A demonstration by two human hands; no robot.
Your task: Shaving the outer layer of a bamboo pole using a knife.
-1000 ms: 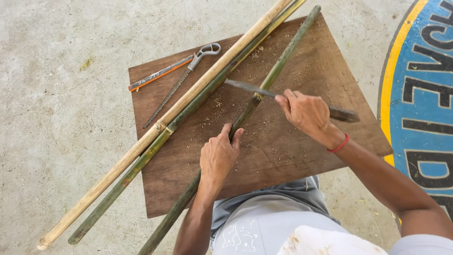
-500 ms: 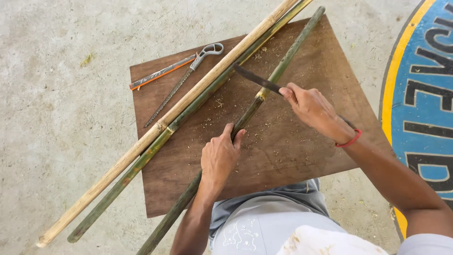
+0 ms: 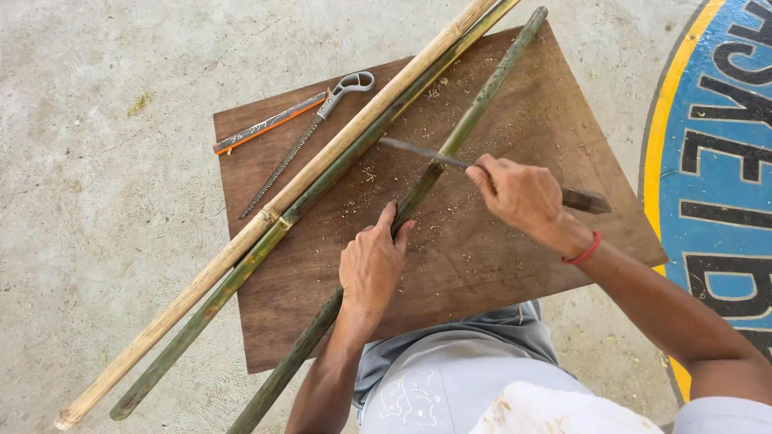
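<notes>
From the head view, our left hand point(image 3: 371, 269) presses a thin green bamboo stalk point(image 3: 474, 120) flat against the brown wooden board point(image 3: 498, 257), fingers curled over it. Our right hand point(image 3: 523, 197) grips a knife point(image 3: 418, 150) closed-fisted, its blade lying across the stalk. Two thicker bamboo poles point(image 3: 322, 173) lie beside it.

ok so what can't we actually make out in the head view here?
- Knife middle: hidden under the right hand; the grip itself can't be seen.
- Thin green bamboo where the blade meets it: too small to tell how deep the cut goes.
- Left hand fingers: curled over the bamboo, contact underneath hidden.
- Tan pole and green pole: top ends cut off by the frame edge.
- Painted sign: cut off at the right edge.
</notes>
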